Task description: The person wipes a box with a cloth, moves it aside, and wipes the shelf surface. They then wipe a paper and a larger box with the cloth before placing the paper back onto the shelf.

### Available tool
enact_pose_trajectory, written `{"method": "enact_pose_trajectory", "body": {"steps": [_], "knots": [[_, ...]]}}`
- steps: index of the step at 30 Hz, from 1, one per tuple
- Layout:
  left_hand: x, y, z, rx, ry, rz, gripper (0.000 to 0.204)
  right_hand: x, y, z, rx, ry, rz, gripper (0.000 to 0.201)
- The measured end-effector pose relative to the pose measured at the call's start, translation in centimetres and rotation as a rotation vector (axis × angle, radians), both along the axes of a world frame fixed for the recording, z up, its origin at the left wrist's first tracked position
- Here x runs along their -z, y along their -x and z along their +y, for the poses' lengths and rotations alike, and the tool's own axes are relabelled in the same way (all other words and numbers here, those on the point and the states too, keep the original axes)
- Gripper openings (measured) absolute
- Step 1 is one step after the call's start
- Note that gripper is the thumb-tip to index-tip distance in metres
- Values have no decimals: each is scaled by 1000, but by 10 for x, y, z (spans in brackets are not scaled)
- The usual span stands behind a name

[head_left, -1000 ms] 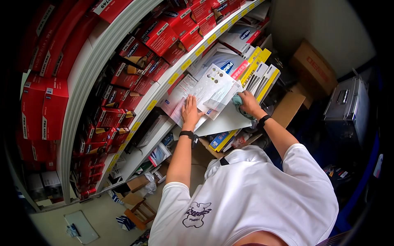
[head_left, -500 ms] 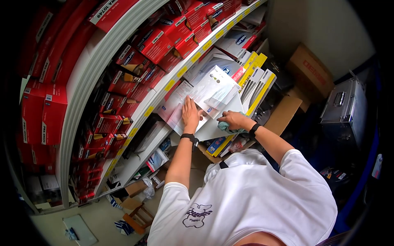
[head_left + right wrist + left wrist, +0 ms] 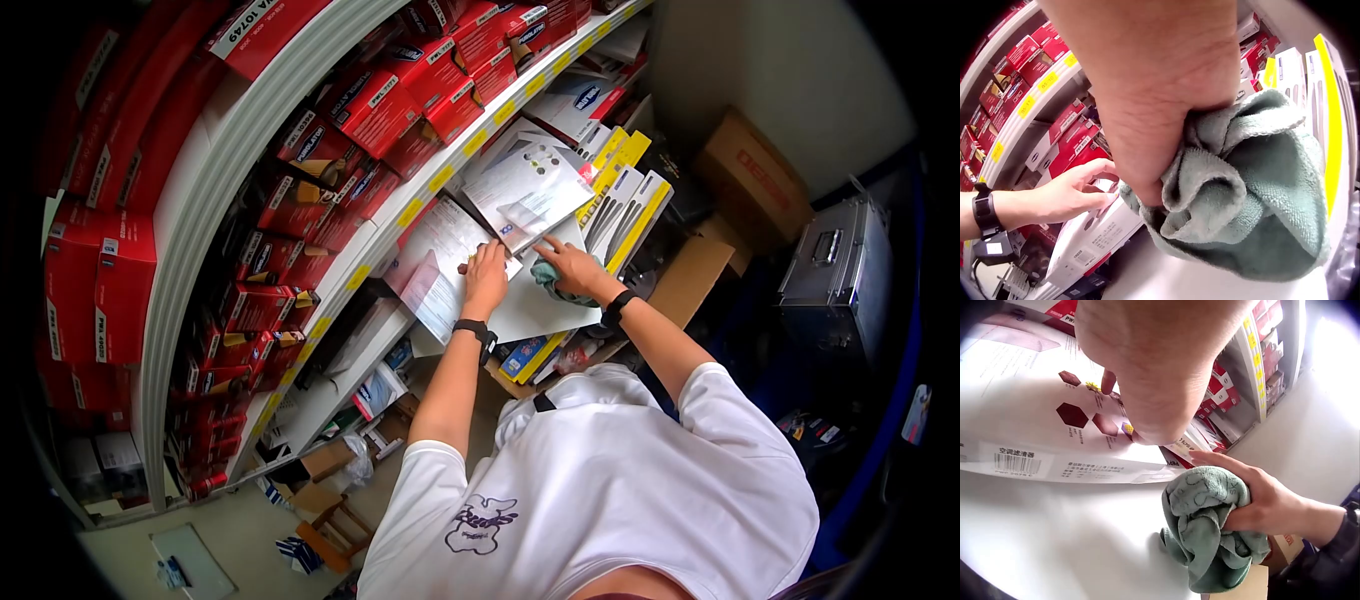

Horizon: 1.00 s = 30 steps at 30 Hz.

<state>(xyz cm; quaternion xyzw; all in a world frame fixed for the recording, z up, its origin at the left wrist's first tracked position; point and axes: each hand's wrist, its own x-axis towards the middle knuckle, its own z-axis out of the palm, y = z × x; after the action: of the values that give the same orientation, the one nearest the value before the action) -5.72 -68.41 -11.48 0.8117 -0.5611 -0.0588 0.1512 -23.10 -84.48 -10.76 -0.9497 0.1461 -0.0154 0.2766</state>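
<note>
My right hand (image 3: 578, 272) grips a crumpled green cloth (image 3: 1207, 512), its index finger stretched toward the near corner of a flat white filter box (image 3: 525, 195). That box slants over a second flat white box (image 3: 435, 258), which carries hexagon pictures and a barcode on its side. On the second box's top, near the edge, rests my left hand (image 3: 487, 275), thumb apart from the fingers in the right wrist view. The left palm hides part of the box in the left wrist view. Both boxes lie over a white surface (image 3: 530, 315).
Shelves of red filter boxes (image 3: 380, 110) rise on the left, edged with yellow tags. Long white-and-yellow packs (image 3: 635, 215) stand beside the work surface. Farther right are an open carton flap (image 3: 690, 275), a brown carton (image 3: 755, 175) and a metal case (image 3: 830, 245).
The upper white box has shifted away from me, uncovering more of the lower one. My left hand has moved slightly right and up; the right hand has brought the cloth leftward beside it.
</note>
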Motion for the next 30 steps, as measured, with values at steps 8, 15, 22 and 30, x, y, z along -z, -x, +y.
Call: {"method": "enact_pose_trajectory", "body": {"steps": [8, 15, 22, 30], "knots": [[1, 7, 17, -39, -52, -36, 86, -5, -10, -10, 11, 83, -58, 74], [-8, 8, 68, -244, -155, -56, 71, -1, -19, 6, -307, 69, 41, 55], [11, -19, 134, -654, -25, -42, 58, -6, -27, 18, -371, 82, 44, 54], [10, -24, 156, -707, 20, 219, 67, -5, -27, 27, -308, 7, 20, 56]]}}
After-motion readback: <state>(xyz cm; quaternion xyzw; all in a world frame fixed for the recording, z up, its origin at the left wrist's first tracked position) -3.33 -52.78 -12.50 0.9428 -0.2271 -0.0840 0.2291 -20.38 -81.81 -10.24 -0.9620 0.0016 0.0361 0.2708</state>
